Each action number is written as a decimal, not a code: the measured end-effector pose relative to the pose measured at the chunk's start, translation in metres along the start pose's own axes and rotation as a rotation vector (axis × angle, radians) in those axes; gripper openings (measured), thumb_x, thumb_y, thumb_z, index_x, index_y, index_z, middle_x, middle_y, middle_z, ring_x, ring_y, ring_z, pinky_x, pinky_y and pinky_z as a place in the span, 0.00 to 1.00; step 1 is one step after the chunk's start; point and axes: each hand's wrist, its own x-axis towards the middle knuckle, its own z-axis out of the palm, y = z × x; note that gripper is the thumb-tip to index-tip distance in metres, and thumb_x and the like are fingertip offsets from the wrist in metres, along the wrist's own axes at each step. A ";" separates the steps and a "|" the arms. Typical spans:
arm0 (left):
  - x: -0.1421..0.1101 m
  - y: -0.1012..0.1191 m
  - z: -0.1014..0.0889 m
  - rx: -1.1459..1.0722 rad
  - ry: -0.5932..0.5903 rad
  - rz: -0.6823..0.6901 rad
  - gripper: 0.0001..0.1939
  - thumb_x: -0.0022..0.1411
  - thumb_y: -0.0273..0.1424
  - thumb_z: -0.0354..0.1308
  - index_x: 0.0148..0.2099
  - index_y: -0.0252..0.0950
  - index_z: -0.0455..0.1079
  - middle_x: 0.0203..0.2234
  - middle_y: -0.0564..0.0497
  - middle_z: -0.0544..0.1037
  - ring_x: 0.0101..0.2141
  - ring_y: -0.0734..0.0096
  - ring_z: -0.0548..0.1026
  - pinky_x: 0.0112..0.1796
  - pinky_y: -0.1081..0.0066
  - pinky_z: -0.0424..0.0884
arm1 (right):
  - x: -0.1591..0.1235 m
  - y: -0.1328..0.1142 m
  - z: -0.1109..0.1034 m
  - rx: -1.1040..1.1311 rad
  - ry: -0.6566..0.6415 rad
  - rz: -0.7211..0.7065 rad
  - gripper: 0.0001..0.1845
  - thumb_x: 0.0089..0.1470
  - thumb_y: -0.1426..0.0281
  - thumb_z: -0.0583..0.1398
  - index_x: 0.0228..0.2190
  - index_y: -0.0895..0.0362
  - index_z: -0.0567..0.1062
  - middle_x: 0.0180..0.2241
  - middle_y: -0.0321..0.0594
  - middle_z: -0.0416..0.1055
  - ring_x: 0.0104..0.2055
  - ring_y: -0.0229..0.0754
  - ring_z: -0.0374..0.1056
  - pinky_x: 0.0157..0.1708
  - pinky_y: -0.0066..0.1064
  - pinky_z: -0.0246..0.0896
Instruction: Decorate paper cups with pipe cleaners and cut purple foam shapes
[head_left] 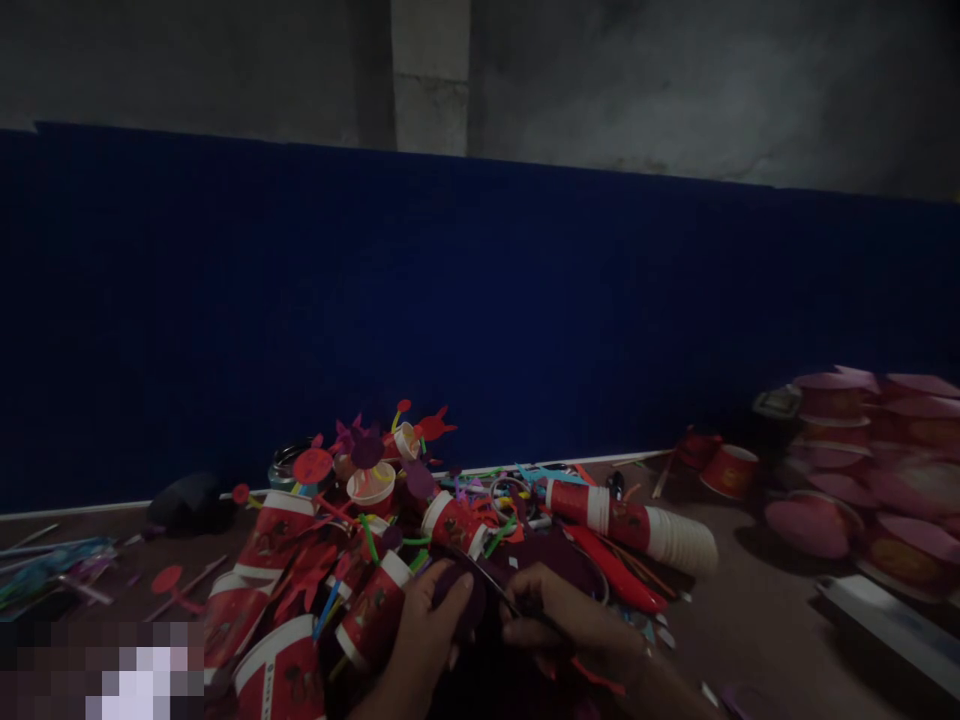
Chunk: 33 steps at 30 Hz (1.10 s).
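Note:
My left hand pinches a dark purple piece of paper with a rounded edge, thumb on top. Just to its right, my right hand is closed round a pair of scissors, whose thin blade points up and left beside the paper. The handles are mostly hidden by my fingers. More dark purple paper lies behind my right hand. Close to my left hand, a red paper cup with a white rim lies tilted among other cups and coloured straws.
A stack of nested cups lies behind my right hand, near a shiny red object. Red cups with pink paper are piled at the right, behind a pale long box. A blue wall panel bounds the back.

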 end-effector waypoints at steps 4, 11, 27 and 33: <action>0.004 -0.006 -0.001 0.027 -0.071 -0.021 0.27 0.44 0.50 0.59 0.38 0.32 0.65 0.10 0.55 0.71 0.06 0.82 0.58 0.08 0.81 0.49 | -0.002 -0.002 0.000 0.025 -0.032 0.003 0.20 0.34 0.60 0.69 0.23 0.61 0.70 0.17 0.28 0.63 0.12 0.24 0.53 0.11 0.17 0.47; 0.005 -0.009 -0.002 0.032 -0.108 -0.009 0.26 0.45 0.50 0.58 0.36 0.32 0.64 0.11 0.53 0.72 0.06 0.82 0.59 0.08 0.81 0.51 | -0.001 -0.002 -0.002 0.001 -0.003 0.034 0.21 0.30 0.59 0.70 0.21 0.61 0.71 0.15 0.28 0.62 0.12 0.25 0.52 0.11 0.17 0.45; 0.002 -0.004 -0.003 0.076 -0.130 -0.024 0.24 0.45 0.49 0.59 0.33 0.32 0.67 0.09 0.55 0.70 0.06 0.84 0.55 0.08 0.82 0.46 | -0.006 -0.004 -0.004 -0.036 0.011 0.044 0.17 0.34 0.61 0.69 0.23 0.62 0.74 0.15 0.30 0.64 0.12 0.24 0.51 0.11 0.18 0.44; 0.003 -0.006 -0.004 0.075 -0.165 -0.047 0.25 0.44 0.49 0.60 0.33 0.31 0.67 0.09 0.55 0.70 0.06 0.84 0.56 0.08 0.81 0.47 | -0.007 -0.005 -0.006 -0.006 -0.006 0.071 0.17 0.34 0.63 0.69 0.23 0.62 0.73 0.16 0.29 0.64 0.13 0.25 0.53 0.12 0.17 0.45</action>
